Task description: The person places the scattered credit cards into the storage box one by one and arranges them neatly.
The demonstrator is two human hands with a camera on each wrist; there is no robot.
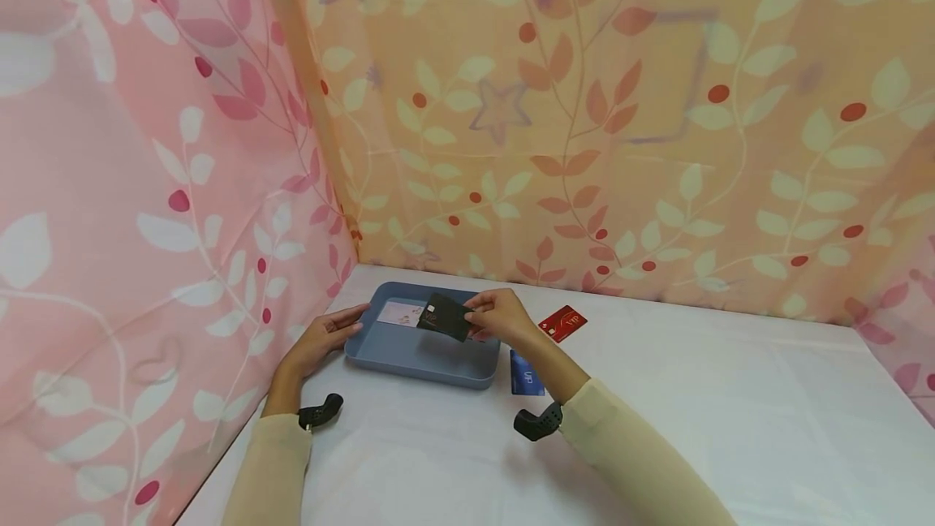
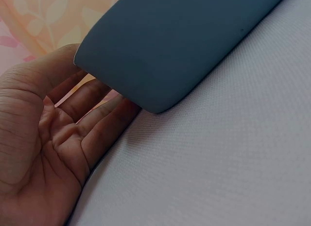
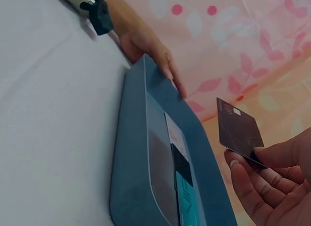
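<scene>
Blk card [image 1: 444, 316] was over the tray [image 1: 409, 355], lower ctr of head view, long axis approx. L-R, reaching left from R hand [image 1: 504, 315], whose fingers pinched its right end; L hand [image 1: 321, 339] was farther, fingers extended against tray's left end.

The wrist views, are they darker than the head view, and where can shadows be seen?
Head view: bright, with a shadow in the blue tray below the black card; left wrist view: dim, faint shadow on the white surface beside the left hand; right wrist view: dim too, white surface looking grey.
</scene>
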